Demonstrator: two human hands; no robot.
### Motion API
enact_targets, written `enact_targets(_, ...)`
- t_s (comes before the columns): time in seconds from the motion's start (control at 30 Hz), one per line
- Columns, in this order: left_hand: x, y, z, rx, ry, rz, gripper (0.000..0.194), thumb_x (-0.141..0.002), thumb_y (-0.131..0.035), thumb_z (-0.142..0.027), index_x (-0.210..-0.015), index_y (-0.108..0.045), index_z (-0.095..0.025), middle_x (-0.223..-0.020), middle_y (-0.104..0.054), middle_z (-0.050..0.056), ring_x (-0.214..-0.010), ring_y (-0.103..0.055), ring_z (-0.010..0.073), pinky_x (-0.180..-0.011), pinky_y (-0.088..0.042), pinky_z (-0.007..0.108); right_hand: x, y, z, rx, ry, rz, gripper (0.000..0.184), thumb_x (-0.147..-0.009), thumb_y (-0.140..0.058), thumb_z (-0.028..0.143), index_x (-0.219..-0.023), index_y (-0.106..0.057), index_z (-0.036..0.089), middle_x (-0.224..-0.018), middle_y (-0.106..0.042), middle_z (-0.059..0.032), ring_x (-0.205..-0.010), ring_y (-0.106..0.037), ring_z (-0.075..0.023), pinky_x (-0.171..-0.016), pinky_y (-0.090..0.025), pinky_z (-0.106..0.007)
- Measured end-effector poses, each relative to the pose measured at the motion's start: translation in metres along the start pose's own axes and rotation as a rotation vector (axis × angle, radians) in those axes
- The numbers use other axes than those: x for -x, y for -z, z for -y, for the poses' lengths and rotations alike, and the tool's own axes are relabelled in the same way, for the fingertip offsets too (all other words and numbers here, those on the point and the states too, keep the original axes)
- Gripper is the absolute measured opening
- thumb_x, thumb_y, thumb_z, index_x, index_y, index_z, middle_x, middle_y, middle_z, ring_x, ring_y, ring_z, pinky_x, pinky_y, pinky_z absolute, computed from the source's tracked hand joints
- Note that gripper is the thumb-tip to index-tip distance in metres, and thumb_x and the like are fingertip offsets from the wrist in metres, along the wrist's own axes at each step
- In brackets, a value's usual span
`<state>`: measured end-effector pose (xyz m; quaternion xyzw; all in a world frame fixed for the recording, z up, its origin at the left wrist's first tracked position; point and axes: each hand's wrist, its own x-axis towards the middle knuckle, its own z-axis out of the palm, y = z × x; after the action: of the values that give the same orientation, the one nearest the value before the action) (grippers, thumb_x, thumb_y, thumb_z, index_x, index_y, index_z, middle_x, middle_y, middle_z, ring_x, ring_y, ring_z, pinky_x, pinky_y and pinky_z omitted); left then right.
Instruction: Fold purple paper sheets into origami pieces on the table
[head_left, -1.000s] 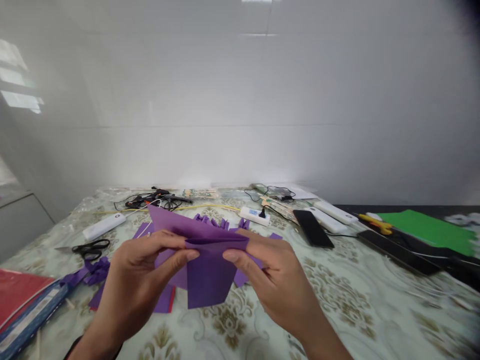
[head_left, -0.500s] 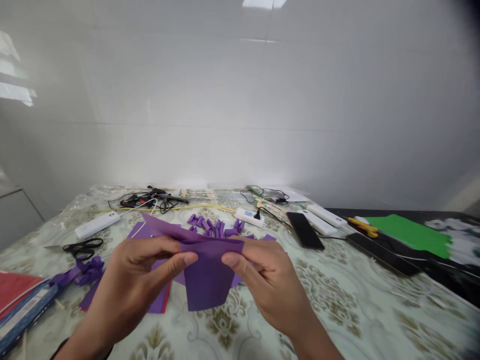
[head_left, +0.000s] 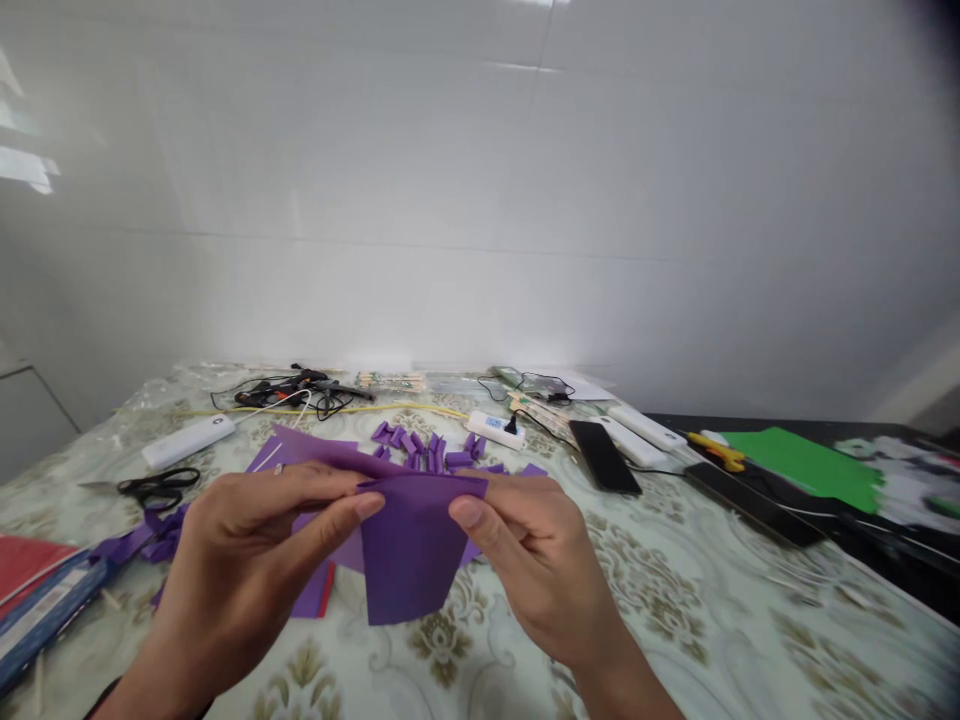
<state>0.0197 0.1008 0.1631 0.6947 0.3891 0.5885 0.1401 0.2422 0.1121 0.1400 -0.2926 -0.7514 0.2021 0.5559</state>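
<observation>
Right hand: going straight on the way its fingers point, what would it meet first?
The right hand would first press into the purple paper in its grip; beyond, probably the left hand, though depth behind the paper is unclear.

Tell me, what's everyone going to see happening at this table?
The left hand and right hand hold purple paper above the patterned tablecloth, pinching it near its upper edge. Beyond it, small purple pieces lie near a white power strip. Black-handled scissors rest to the left, a dark phone to the right.
</observation>
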Motion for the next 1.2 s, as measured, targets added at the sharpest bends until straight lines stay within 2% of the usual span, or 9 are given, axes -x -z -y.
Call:
enact_targets(0.33, 0.0, -0.004, 0.001, 0.058, 0.025, 0.032, 0.026, -0.082, -0.086, -0.019, -0.084, -0.089, -0.044, -0.082, -0.087, -0.013, -0.067, -0.083, 0.0092, -0.064, -0.061, 0.005, 0.001, 0.0, 0.006, -0.045, -0.059, -0.015, 0.054, -0.11, -0.058, 0.035, -0.063, -0.036, 0.022, -0.06, -0.03, 0.0078, -0.053, -0.029, -0.0091, -0.049, -0.026, -0.024)
enact_targets(0.43, 0.003, -0.005, 0.009, 0.071, 0.008, 0.066, 0.025, -0.085, -0.088, -0.02, -0.089, -0.089, -0.045, -0.085, -0.087, -0.014, -0.07, -0.083, 0.0101, -0.065, -0.063, 0.008, 0.002, 0.001, 0.007, -0.057, -0.123, -0.024, 0.051, -0.11, -0.059, 0.04, -0.063, -0.054, 0.021, -0.061, -0.039, 0.0062, -0.055, -0.036, -0.0103, -0.051, -0.03, -0.025)
enact_targets(0.53, 0.004, -0.006, 0.016, 0.045, -0.022, 0.102, 0.016, -0.091, -0.088, -0.026, -0.091, -0.088, -0.042, -0.088, -0.087, -0.013, -0.074, -0.082, 0.011, -0.069, -0.065, 0.013, 0.003, 0.002, 0.006, -0.067, -0.151, -0.017, 0.039, -0.11, -0.059, 0.041, -0.083, -0.081, 0.022, -0.066, -0.057, 0.0027, -0.061, -0.05, -0.0135, -0.057, -0.04, -0.027)
enact_targets(0.63, 0.002, -0.005, 0.018, -0.099, -0.132, 0.11, 0.009, -0.096, -0.083, -0.028, -0.1, -0.085, -0.036, -0.103, -0.085, -0.007, -0.095, -0.081, 0.0147, -0.088, -0.065, 0.023, 0.003, 0.004, 0.001, -0.099, -0.156, -0.01, 0.032, -0.109, -0.061, 0.041, -0.103, -0.089, 0.027, -0.071, -0.069, 0.0008, -0.064, -0.058, -0.0153, -0.061, -0.047, -0.027)
enact_targets(0.73, -0.002, -0.002, 0.016, -0.284, -0.286, 0.09, 0.038, -0.098, -0.081, -0.032, -0.135, -0.074, -0.03, -0.136, -0.076, 0.003, -0.131, -0.067, 0.0234, -0.115, -0.052, 0.039, 0.003, 0.006, -0.005, -0.181, -0.194, 0.002, 0.03, -0.108, -0.063, 0.042, -0.108, -0.09, 0.029, -0.079, -0.076, -0.0009, -0.072, -0.067, -0.0179, -0.067, -0.053, -0.028)
enact_targets(0.8, -0.003, 0.002, 0.015, -0.347, -0.327, 0.112, 0.052, -0.099, -0.081, -0.037, -0.148, -0.065, -0.028, -0.144, -0.073, 0.006, -0.137, -0.062, 0.0266, -0.12, -0.044, 0.044, 0.003, 0.006, -0.008, -0.209, -0.213, 0.025, 0.031, -0.108, -0.063, 0.044, -0.106, -0.09, 0.028, -0.079, -0.077, -0.0015, -0.073, -0.068, -0.019, -0.068, -0.053, -0.029)
enact_targets(0.9, -0.002, 0.007, 0.013, -0.313, -0.254, 0.189, 0.03, -0.098, -0.083, -0.039, -0.127, -0.078, -0.033, -0.114, -0.083, -0.002, -0.11, -0.071, 0.0219, -0.102, -0.051, 0.036, 0.002, 0.007, -0.007, -0.151, -0.226, 0.047, 0.042, -0.107, -0.062, 0.048, -0.083, -0.086, 0.022, -0.065, -0.065, -0.0005, -0.062, -0.056, -0.0169, -0.06, -0.046, -0.029)
enact_targets(1.0, -0.002, 0.012, 0.011, -0.22, -0.071, 0.282, 0.002, -0.094, -0.086, -0.034, -0.093, -0.084, -0.034, -0.082, -0.08, -0.009, -0.077, -0.07, 0.0142, -0.074, -0.051, 0.026, 0.001, 0.006, -0.004, -0.079, -0.25, 0.082, 0.056, -0.107, -0.06, 0.05, -0.06, -0.065, 0.02, -0.059, -0.047, 0.0021, -0.057, -0.041, -0.0139, -0.053, -0.035, -0.028)
enact_targets(1.2, -0.011, 0.016, 0.013, -0.12, 0.202, 0.587, 0.008, -0.09, -0.082, -0.034, -0.084, -0.085, -0.03, -0.078, -0.083, -0.008, -0.071, -0.073, 0.0127, -0.066, -0.05, 0.019, 0.0, 0.003, -0.005, -0.077, -0.291, 0.261, 0.053, -0.108, -0.056, 0.044, -0.063, -0.038, 0.023, -0.061, -0.028, 0.007, -0.055, -0.026, -0.0101, -0.048, -0.022, -0.027)
